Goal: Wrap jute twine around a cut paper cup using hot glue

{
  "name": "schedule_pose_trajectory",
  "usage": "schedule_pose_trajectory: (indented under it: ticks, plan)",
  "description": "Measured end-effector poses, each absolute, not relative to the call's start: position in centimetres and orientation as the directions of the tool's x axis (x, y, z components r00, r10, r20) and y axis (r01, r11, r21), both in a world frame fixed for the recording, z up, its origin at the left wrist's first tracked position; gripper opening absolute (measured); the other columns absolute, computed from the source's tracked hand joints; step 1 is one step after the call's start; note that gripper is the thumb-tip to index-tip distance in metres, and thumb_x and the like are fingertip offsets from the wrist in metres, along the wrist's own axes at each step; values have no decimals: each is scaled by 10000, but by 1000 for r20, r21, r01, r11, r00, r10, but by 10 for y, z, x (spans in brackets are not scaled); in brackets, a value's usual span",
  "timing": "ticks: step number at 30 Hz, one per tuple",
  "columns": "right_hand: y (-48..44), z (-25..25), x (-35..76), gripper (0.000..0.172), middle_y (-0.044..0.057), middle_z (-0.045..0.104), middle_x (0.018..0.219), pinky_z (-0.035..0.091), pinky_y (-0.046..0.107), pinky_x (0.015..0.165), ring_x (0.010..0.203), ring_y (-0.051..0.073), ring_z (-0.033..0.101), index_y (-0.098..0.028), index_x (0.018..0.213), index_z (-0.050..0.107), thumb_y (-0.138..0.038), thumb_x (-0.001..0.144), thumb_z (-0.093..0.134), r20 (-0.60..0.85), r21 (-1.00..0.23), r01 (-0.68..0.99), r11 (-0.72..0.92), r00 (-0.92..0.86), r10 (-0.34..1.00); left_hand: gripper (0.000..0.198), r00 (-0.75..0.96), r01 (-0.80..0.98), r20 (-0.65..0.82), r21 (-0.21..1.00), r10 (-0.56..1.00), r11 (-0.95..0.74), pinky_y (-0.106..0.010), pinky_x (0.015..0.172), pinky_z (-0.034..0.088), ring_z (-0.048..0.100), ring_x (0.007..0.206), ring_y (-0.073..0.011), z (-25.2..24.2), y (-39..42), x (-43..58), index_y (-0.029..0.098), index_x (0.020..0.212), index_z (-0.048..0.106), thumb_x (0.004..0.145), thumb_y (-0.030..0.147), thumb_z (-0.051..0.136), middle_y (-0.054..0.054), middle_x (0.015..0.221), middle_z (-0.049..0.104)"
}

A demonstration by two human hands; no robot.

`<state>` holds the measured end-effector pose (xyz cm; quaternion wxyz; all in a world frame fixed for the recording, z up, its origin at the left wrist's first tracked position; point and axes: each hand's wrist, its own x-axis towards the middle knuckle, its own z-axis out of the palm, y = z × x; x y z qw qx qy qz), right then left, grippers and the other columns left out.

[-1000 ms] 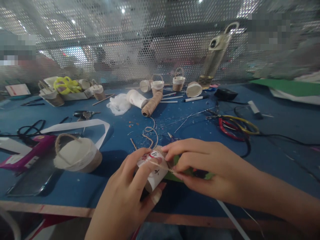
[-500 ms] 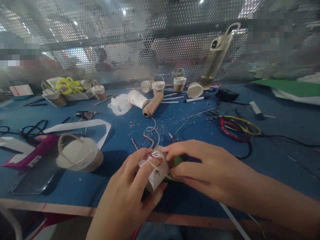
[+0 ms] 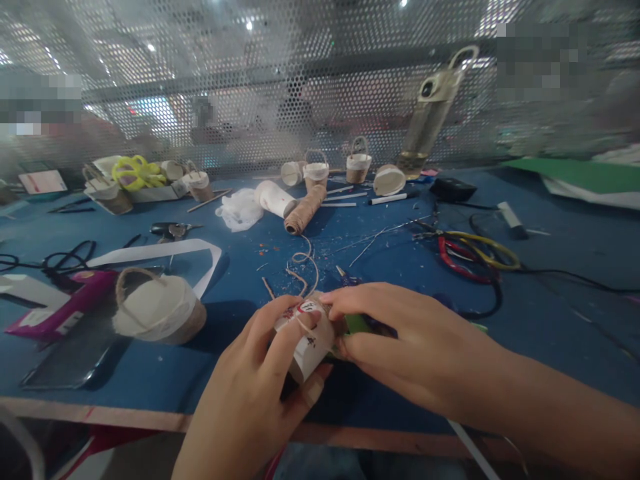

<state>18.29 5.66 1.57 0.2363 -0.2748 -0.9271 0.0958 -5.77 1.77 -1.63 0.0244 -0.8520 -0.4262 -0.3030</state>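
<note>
My left hand (image 3: 245, 393) is wrapped round a small white paper cup (image 3: 309, 355) with dark printed characters, tilted on its side near the table's front edge. My right hand (image 3: 425, 347) is closed at the cup's right end, where brown twine covering shows; its fingertips are partly hidden. From a twine roll (image 3: 301, 217) a loose strand (image 3: 316, 263) runs toward the cup. Something green (image 3: 356, 324) shows beneath my right fingers. Left of my hands stands a cup basket (image 3: 167, 317) with a twine handle and a pale rim.
A purple glue gun (image 3: 65, 307) and a clear tray (image 3: 70, 363) lie at left. Red-and-yellow-handled pliers (image 3: 465, 257) lie at right with black cable. Several small cup baskets, a white plastic bag (image 3: 240, 210) and a tall bottle (image 3: 427, 127) line the back by a perforated metal screen (image 3: 225, 80).
Both hands stay on the cup. The cup has turned slightly, and my right fingers have shifted a little left along its end.
</note>
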Motion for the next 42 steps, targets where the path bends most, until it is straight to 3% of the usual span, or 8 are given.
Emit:
schedule_pose_trajectory:
  ticks: [5, 18, 22, 26, 31, 37, 42]
  plan:
    - [56, 13, 185, 279, 19, 739, 1318, 531, 389, 1014, 1222, 245, 672, -289, 1240, 710, -222, 1014, 561, 384, -396, 487, 779, -683, 622, 469, 453, 747, 536, 208, 713, -631, -427, 974, 635, 648, 1234, -281, -16, 17, -57, 208, 1447, 455, 1001, 249, 596, -151, 1411, 577]
    - [56, 19, 179, 230, 14, 761, 1221, 526, 445, 1032, 1193, 252, 677, -294, 1129, 689, -175, 956, 598, 360, -460, 499, 734, -651, 668, 457, 459, 737, 559, 195, 691, -647, -431, 968, 640, 656, 1223, -286, -16, 18, -57, 198, 1425, 467, 991, 229, 608, -160, 1395, 592]
    - [56, 20, 177, 206, 55, 758, 1207, 497, 517, 1059, 1191, 286, 666, -242, 1003, 704, -136, 972, 530, 375, -385, 457, 802, -716, 588, 444, 458, 741, 553, 196, 696, -643, -435, 962, 642, 658, 1216, -286, -15, 18, -56, 192, 1422, 470, 999, 235, 597, -162, 1391, 590]
    - [56, 16, 179, 231, 28, 749, 1251, 528, 427, 1017, 1207, 257, 662, -265, 1143, 679, -162, 958, 587, 389, -432, 498, 752, -650, 653, 444, 457, 745, 554, 188, 696, -640, -451, 947, 648, 663, 1207, -295, -15, 17, -57, 186, 1426, 467, 1005, 247, 592, -169, 1388, 590]
    - [57, 10, 182, 216, 15, 714, 1345, 502, 412, 1056, 1238, 248, 646, -278, 1050, 723, -186, 1005, 533, 396, -336, 480, 810, -709, 584, 458, 456, 745, 548, 195, 701, -638, -451, 946, 647, 663, 1211, -295, -15, 16, -57, 188, 1440, 461, 1004, 241, 592, -169, 1397, 587]
    - [55, 3, 183, 209, -8, 706, 1373, 528, 411, 1028, 1228, 242, 644, -310, 1057, 751, -193, 974, 600, 405, -319, 513, 797, -686, 604, 469, 462, 737, 556, 192, 691, -648, -445, 959, 641, 655, 1222, -293, -16, 18, -57, 187, 1438, 461, 996, 230, 610, -166, 1403, 585]
    - [55, 5, 181, 242, 17, 700, 1358, 525, 417, 1016, 1219, 240, 629, -261, 945, 760, -158, 999, 548, 473, -158, 479, 863, -731, 492, 461, 461, 744, 555, 184, 692, -643, -444, 967, 639, 655, 1221, -295, -17, 17, -58, 187, 1429, 469, 994, 240, 610, -158, 1397, 586]
